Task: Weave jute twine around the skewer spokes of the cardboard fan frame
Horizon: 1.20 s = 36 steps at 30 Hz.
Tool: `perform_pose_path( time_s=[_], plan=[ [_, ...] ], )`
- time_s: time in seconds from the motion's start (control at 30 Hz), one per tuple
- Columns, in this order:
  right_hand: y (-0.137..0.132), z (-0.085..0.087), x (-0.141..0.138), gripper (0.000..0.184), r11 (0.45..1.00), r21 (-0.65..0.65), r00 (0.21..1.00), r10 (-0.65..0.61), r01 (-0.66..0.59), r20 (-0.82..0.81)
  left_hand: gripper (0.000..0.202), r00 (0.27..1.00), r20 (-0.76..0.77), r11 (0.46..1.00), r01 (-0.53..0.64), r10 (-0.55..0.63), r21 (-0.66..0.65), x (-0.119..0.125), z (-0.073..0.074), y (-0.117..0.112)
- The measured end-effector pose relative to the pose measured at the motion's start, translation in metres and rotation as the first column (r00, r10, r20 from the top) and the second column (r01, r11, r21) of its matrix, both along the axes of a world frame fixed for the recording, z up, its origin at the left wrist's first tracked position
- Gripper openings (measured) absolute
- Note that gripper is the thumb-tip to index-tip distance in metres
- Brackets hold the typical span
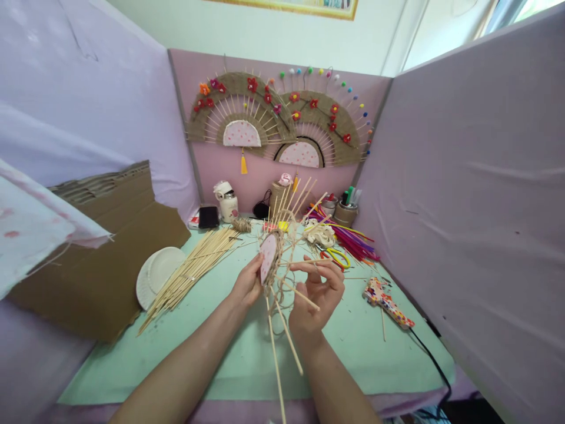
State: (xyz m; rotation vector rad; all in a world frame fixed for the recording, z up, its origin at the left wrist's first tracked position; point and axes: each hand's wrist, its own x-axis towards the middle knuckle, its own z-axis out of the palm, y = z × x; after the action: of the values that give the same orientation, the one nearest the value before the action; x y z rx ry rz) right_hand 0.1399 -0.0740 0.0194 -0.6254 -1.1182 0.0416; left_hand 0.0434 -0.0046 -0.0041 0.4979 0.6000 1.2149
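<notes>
My left hand (248, 285) is closed on a half-made fan (270, 254), a pink dotted half-disc with bamboo sticks fanning out and twine woven between them. It is held edge-on above the green table (220, 353). My right hand (318, 290) is just to its right, fingers curled and pinching the jute twine (286, 294) and a stick near the fan's lower spokes. Long sticks hang down between my wrists.
A pile of bamboo sticks (189, 268) and white paper plates (154, 274) lie left. Cardboard (101, 259) leans at the left wall. Yellow scissors (338, 257), coloured sticks (353, 238), a patterned glue gun (388, 303), jars and two finished fans (273, 118) on the back panel.
</notes>
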Motion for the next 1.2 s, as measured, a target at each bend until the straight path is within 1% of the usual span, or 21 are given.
perform_pose_path(
  time_s=[0.1,0.23,0.3,0.43,0.57,0.67,0.77,0.93,1.1,1.2],
  plan=[
    [0.0001,0.0044,0.0015,0.031,0.999,0.042,0.995,0.019,-0.016,-0.094,0.017,1.000,0.007,1.000,-0.004,0.004,0.010,-0.0001,-0.0008,0.0000],
    [0.0008,0.0059,0.0048,0.028,1.000,0.005,0.992,0.010,-0.009,-0.129,0.013,0.999,0.002,0.999,-0.038,0.038,0.006,-0.0008,0.0006,0.0002],
    [0.0012,0.0047,0.0058,0.028,0.999,-0.014,0.990,0.027,-0.029,-0.141,0.013,0.999,0.008,0.999,-0.047,0.047,0.003,-0.0015,0.0002,0.0012],
    [0.0013,0.0001,0.0048,0.030,0.996,-0.036,0.986,0.077,-0.083,-0.146,0.014,0.998,0.011,0.998,-0.060,0.060,-0.003,-0.0028,-0.0026,0.0032],
    [0.0009,-0.0024,0.0030,0.030,0.996,-0.029,0.983,0.082,-0.088,-0.162,0.015,0.997,0.022,0.997,-0.078,0.078,0.027,-0.0028,-0.0032,0.0023],
    [0.0009,-0.0010,0.0028,0.029,0.996,-0.004,0.984,0.083,-0.085,-0.159,0.016,0.995,0.022,0.995,-0.098,0.097,0.037,-0.0026,-0.0022,0.0014],
    [0.0008,0.0019,0.0034,0.027,0.998,-0.006,0.986,0.057,-0.058,-0.154,0.019,0.991,0.024,0.991,-0.132,0.131,0.021,-0.0028,-0.0016,0.0017],
    [0.0007,0.0050,0.0048,0.022,1.000,-0.027,0.989,-0.014,0.010,-0.145,0.022,0.988,0.033,0.988,-0.151,0.151,0.018,-0.0044,-0.0014,0.0029],
    [-0.0001,0.0062,0.0050,0.024,0.999,0.017,0.988,0.053,-0.051,-0.148,0.023,0.989,0.034,0.990,-0.143,0.142,0.007,-0.0038,0.0013,0.0020],
    [-0.0008,0.0073,0.0051,0.025,0.998,0.037,0.987,0.063,-0.058,-0.146,0.024,0.988,0.033,0.989,-0.150,0.150,0.006,-0.0031,0.0027,0.0013]
  ],
)
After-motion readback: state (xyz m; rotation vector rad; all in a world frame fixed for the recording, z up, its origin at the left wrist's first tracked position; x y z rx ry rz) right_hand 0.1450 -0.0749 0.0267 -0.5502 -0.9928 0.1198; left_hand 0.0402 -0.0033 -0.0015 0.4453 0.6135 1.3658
